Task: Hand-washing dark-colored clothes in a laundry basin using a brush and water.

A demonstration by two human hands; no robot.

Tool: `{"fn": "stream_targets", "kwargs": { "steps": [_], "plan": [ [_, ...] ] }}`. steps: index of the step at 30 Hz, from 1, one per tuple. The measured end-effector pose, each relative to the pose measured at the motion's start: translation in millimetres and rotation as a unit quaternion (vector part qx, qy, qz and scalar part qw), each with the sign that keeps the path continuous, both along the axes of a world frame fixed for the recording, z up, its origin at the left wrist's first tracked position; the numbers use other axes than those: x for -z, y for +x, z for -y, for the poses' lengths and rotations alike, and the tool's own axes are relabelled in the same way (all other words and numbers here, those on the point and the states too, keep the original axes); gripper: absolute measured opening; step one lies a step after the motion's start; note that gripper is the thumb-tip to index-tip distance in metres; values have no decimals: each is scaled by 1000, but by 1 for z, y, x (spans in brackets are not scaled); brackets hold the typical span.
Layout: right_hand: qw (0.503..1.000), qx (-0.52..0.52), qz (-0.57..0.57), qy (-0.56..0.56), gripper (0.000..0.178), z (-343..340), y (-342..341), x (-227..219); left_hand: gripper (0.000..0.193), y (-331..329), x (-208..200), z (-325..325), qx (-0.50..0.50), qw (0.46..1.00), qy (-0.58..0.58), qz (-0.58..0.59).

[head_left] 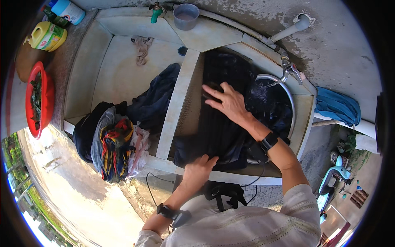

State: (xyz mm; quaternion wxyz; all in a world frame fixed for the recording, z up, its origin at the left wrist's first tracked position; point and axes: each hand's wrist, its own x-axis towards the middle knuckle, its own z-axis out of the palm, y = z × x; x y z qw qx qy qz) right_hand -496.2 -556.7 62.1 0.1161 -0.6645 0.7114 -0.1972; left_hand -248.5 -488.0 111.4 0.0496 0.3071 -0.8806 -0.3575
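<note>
One red basin (51, 101) of leaves (36, 101) sat far left, and next along came a bundle of clothes (117, 146), slumped over the front edge of the sink (263, 178) at lower left! Past the pale divider (177, 105), low in the centre, was the left hand (199, 168), fingers bent at the dark cloth (220, 136); whether it pinched the fabric, I couldn't tell. And that cloth: mid-frame, in the right compartment, long axis running top to bottom, lying up from the left hand, the nearer one to its lower end. Higher up, the right hand (228, 103) spread its fingers over the cloth's middle, gripping nothing! Farthest right, the tap (291, 71) poured into a metal basin (293, 113).
</note>
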Motion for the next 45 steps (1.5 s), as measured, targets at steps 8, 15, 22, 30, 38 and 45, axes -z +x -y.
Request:
{"fn": "stream_targets", "kwargs": {
  "steps": [8,15,22,30,38,45],
  "plan": [
    [987,3,101,123,49,-14,0,-24,25,5,7,-2,-18,1000,0,16],
    [994,90,-60,-5,52,-24,-39,7,22,-6,-7,9,-19,999,50,7],
    [955,205,200,77,50,33,-98,15,14,22,-41,36,-293,948,67,-103],
    [892,415,112,139,54,-112,-108,66,17,9,-58,42,-187,968,-140,87],
    [887,429,136,109,59,-117,-137,127,37,-50,25,47,85,968,-224,73],
    [987,55,147,35,53,-98,43,-29,33,-17,-5,14,87,987,-127,-34]
  ]
}}
